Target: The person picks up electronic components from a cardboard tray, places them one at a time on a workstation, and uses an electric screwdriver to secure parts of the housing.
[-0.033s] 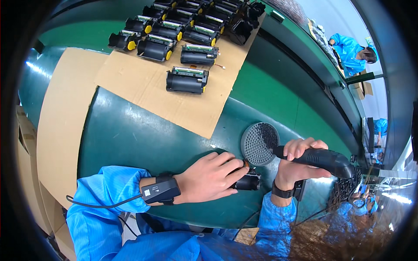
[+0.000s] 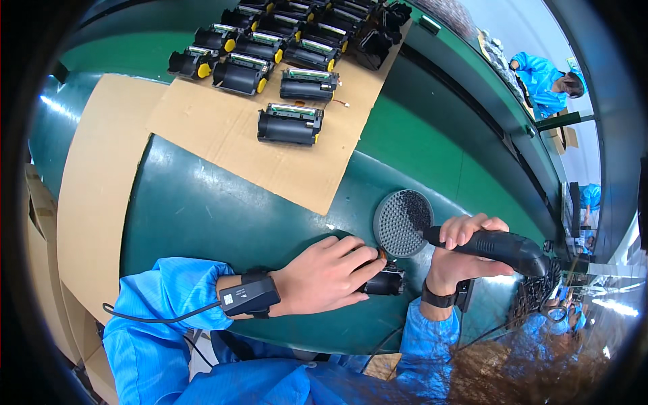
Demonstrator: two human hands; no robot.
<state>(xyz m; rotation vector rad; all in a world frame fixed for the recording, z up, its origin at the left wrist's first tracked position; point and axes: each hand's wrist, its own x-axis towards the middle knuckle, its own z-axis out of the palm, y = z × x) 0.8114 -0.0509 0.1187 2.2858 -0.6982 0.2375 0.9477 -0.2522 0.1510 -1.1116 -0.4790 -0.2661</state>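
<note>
A white label [image 2: 236,297] marks the wrist box [image 2: 265,293]. Below centre, the left hand [image 2: 324,273] partly hides a shiny black module [image 2: 387,282] (grip unclear); the right hand [image 2: 460,264] clutches a black tool [image 2: 507,249].

Glossy, smooth tabletop [image 2: 209,202]; matt cardboard [image 2: 236,128] towards eleven o'clock; black plastic tool [image 2: 499,248], low-sheen, towards three; creased cloth sleeve [image 2: 152,317] at eight.

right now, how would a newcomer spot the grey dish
On the green table, find the cardboard sheet holding rows of black units. Right of its nearest corner, by the tip of the black tool in the right hand, sits the grey dish. Unlike those boxy units, it's round, with small black pieces inside.
</note>
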